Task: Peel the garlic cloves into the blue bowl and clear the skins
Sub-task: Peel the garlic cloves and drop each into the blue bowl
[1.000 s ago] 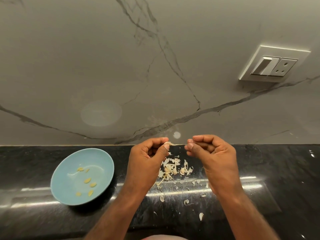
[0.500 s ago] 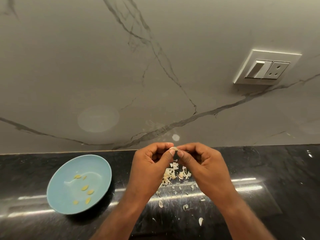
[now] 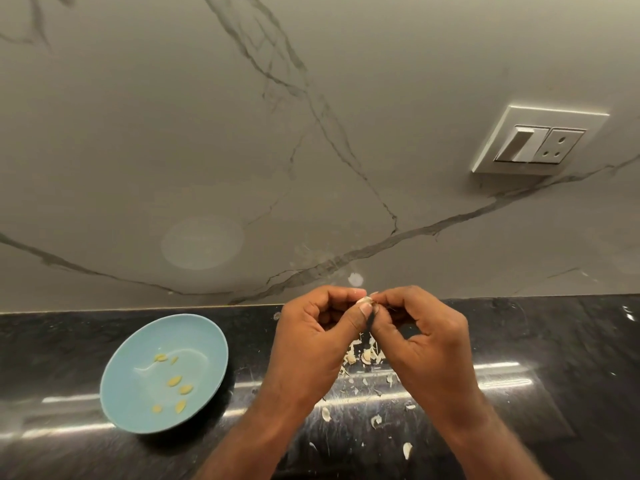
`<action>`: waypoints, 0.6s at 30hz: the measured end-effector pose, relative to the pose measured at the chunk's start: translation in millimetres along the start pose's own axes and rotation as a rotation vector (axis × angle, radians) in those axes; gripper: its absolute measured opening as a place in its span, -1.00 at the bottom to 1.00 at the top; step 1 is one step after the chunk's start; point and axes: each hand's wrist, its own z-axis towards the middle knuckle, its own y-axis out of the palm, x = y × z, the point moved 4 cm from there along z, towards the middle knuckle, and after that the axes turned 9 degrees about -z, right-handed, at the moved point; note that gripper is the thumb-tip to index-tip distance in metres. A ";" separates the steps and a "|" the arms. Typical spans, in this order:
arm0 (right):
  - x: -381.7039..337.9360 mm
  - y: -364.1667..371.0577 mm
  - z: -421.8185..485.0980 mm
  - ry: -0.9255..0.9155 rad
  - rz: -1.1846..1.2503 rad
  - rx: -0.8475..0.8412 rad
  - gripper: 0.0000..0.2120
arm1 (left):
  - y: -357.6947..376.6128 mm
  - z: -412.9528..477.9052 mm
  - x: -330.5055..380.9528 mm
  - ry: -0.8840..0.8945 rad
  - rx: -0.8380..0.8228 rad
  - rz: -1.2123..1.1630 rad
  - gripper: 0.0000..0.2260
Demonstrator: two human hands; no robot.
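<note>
Both hands meet above the black countertop. My left hand pinches a small pale garlic clove between thumb and forefinger. My right hand pinches the same clove from the right, fingertips against the left hand's. Most of the clove is hidden by the fingers. A blue bowl sits to the left, holding several peeled yellowish cloves. A heap of white garlic skins lies on the counter under the hands, with loose flakes nearer me.
A grey marble-look wall rises straight behind the counter. A white switch and socket plate is fixed on it at the upper right. Bright light streaks reflect off the counter.
A second ago my hands were apart, the right one drawn away to the right. They have come together on the clove. The view has tilted slightly.
</note>
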 end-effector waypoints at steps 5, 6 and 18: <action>-4.1 -4.6 -0.7 0.102 0.238 0.029 -0.90 | -1.3 -1.5 5.6 0.013 0.014 -0.016 -0.92; -3.1 -4.3 -1.2 0.160 0.325 0.019 -0.90 | -0.9 -2.1 6.5 0.012 0.015 -0.020 -0.92; 5.4 3.1 -1.7 0.582 0.730 -0.186 -0.85 | -7.8 -4.7 6.4 0.001 0.044 0.054 -0.90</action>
